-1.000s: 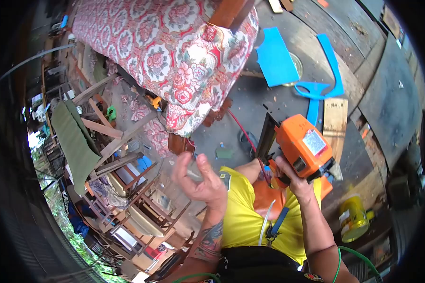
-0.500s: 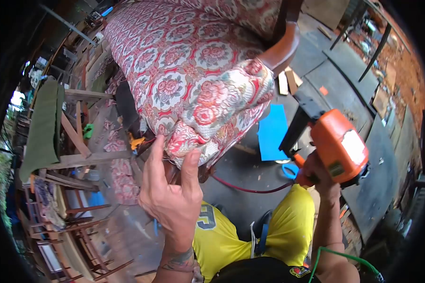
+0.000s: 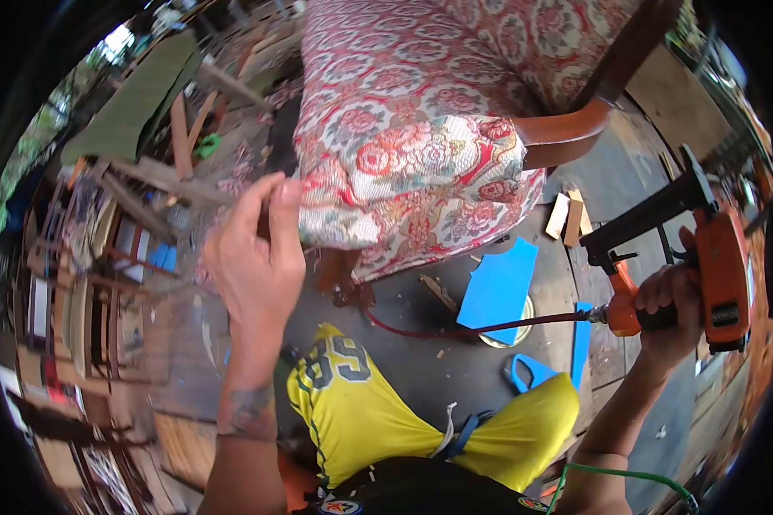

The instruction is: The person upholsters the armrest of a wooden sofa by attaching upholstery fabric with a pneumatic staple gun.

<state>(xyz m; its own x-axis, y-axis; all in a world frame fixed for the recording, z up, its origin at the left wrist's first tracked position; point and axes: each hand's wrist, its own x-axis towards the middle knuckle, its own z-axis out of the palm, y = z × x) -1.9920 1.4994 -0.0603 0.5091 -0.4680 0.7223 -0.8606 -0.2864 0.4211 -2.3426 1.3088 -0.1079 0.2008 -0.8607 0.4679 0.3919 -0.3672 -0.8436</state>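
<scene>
My left hand (image 3: 262, 245) is at the left end of the padded armrest front, beside its loose flowered fabric (image 3: 352, 219). Its thumb and forefinger tips are close together in a pinch; what lies between them is hard to make out. Out to the right, my right hand (image 3: 668, 313) grips the handle of an orange pneumatic nail gun (image 3: 723, 275). The tool's black nose and magazine point up and left, away from the sofa. A dark red air hose (image 3: 524, 324) joins its handle. The sofa (image 3: 404, 77) has flowered upholstery and a brown wooden arm (image 3: 567, 133).
A blue sheet (image 3: 500, 287) lies on the floor over a round tin rim, near blue-handled scissors (image 3: 528, 373). Wood offcuts (image 3: 567, 216) lie beside the sofa. Wooden frames (image 3: 86, 300) and a green padded board (image 3: 137, 103) stand at left. The hose crosses the floor.
The view has shifted, so the sofa appears further right. My left thumb and forefinger have come closer together. The nail gun has swung out to the right and turned, with its hose now in plain sight.
</scene>
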